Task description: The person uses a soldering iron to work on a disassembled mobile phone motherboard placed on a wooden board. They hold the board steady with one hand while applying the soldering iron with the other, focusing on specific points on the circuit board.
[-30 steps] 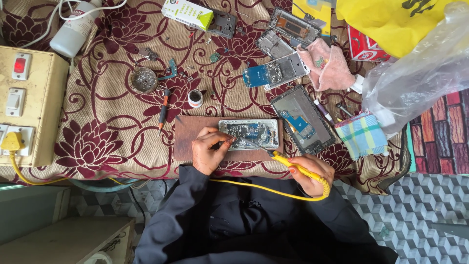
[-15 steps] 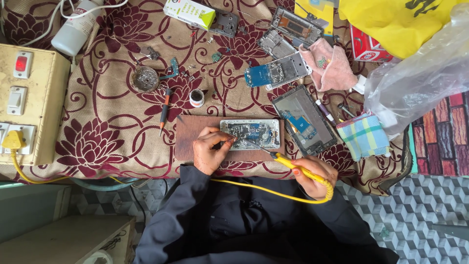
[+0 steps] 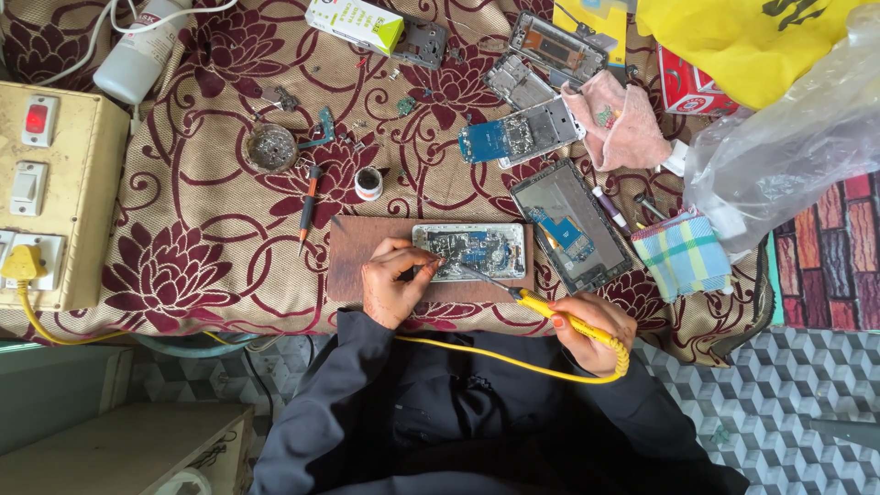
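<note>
1. The left hand [image 3: 396,282] rests on a brown wooden board [image 3: 353,266] at the near edge of the bench [image 3: 211,229], fingers pinched narrow at the left end of the opened phone [image 3: 469,251]; whether anything sits between them cannot be told.
2. That opened phone lies flat on the board, its circuit side up, near the middle of the bench's near edge.
3. The right hand [image 3: 591,332] hangs just off the near edge, fingers wrapped around the yellow soldering iron [image 3: 550,312], whose thin tip reaches up-left onto the phone.
4. A yellow cable [image 3: 486,357] runs from the iron across the person's dark sleeve.
5. At the far edge, left of centre, lies a white oblong box with a green end [image 3: 356,22].
6. A yellow plastic bag [image 3: 733,37] with dark print fills the far right corner, a red carton [image 3: 687,92] showing under it.
7. A clear plastic bag [image 3: 788,147] bulges along the right edge.
8. A cream switch box [image 3: 50,192] with a red switch stands at the left edge, a yellow plug [image 3: 22,264] in its near socket.
</note>
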